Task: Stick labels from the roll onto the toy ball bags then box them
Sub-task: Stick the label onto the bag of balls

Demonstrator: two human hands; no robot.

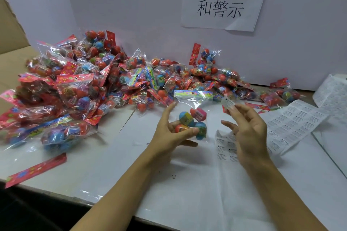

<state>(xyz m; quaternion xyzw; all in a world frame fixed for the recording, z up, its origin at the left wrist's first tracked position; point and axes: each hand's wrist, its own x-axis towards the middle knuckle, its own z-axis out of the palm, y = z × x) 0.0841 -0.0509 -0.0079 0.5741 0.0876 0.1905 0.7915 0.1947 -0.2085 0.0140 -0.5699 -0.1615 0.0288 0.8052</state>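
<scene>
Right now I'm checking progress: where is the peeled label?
In the head view, the label is pinched at the right hand's fingertips, just right of the bag that the left hand holds.

Seen from 1 head-worn wide-angle camera, the view looks forward and down over a white table (187, 184), close above the wearer's 2 forearms, which enter from the bottom edge. The lens faces a white wall (131, 5) bearing a paper sign (223, 0); straight edges bow near the corners. No second view overlaps it.
</scene>
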